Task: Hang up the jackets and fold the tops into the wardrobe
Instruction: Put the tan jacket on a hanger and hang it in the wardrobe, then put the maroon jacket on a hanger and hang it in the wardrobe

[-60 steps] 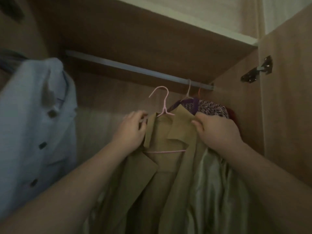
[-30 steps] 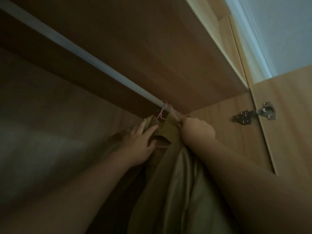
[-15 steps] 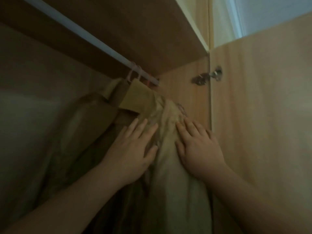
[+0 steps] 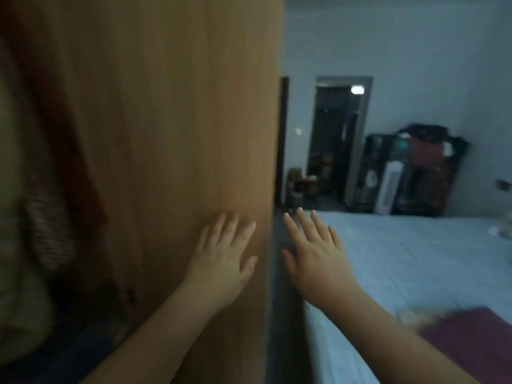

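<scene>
Our left hand [image 4: 221,261] by the wardrobe door [image 4: 180,134] and right hand [image 4: 313,256] above the bed [image 4: 415,259] have fingers [image 4: 231,230] spread, holding nothing; clothes [image 4: 47,228] hang far left, a maroon garment [image 4: 471,336] lies on the bed, and a hasty reach could knock the door.

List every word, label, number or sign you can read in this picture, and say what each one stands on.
No text can be read.
The wardrobe door and the bed bear no writing.
The white panel among the things stacked by the far wall has dark marks, but they are too blurred to read.
</scene>
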Demonstrator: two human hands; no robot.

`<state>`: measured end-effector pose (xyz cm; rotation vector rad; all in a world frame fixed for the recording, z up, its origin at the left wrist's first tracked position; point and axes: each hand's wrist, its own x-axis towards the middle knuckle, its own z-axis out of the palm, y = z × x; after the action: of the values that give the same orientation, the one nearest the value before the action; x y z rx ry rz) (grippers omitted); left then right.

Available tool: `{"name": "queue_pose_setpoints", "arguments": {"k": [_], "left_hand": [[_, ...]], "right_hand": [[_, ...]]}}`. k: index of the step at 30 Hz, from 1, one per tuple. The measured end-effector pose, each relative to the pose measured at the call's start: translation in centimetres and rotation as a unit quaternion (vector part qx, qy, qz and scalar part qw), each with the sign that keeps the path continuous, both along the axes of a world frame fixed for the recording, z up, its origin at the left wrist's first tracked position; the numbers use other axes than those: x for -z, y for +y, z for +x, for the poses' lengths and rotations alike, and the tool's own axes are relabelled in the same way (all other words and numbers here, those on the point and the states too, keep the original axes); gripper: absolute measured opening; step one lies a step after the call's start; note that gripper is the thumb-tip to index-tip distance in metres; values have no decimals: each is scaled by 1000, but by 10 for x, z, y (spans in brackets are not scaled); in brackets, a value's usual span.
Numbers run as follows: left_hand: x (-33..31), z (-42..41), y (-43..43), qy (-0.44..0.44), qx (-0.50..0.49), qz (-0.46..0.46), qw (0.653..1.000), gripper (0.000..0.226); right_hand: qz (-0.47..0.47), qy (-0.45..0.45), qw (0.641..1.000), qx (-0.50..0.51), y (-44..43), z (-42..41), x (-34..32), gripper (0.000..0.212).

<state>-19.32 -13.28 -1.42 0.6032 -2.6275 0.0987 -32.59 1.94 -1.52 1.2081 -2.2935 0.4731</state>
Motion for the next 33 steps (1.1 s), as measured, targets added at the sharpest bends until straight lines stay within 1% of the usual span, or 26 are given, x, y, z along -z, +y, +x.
{"name": "queue_pose_setpoints", "arguments": {"k": [3,7,10,13,16,21,23,27,29,33], "left_hand": [[51,-53,69,-54,46,67,995,67],[105,-110,152,-94,100,130,982,66],[144,-144,205,-142,131,143,971,66],[180,-176,238,-188,153,140,960,69],[212,-212,257,-225,177,137,948,83],[252,-295,275,-253,210,156,931,91],[267,-334,279,-254,223,173,925,88],[293,-404,280,-285,234,186,911,74],[307,-437,280,-292,233,196,907,69],[331,-489,282,-321,235,202,895,68]], "right_hand": [[48,-65,994,68,93,-31,56,67],[72,-113,981,139,198,-55,122,66],[89,-156,967,180,253,-68,168,66],[90,-210,948,221,291,-83,203,67],[94,-241,932,252,318,-108,229,66],[114,-275,913,280,343,-174,260,66],[122,-282,908,286,349,-208,269,65],[156,-319,889,290,357,-277,286,64],[155,-316,889,294,360,-314,294,70],[185,-332,879,287,363,-369,316,76]]}}
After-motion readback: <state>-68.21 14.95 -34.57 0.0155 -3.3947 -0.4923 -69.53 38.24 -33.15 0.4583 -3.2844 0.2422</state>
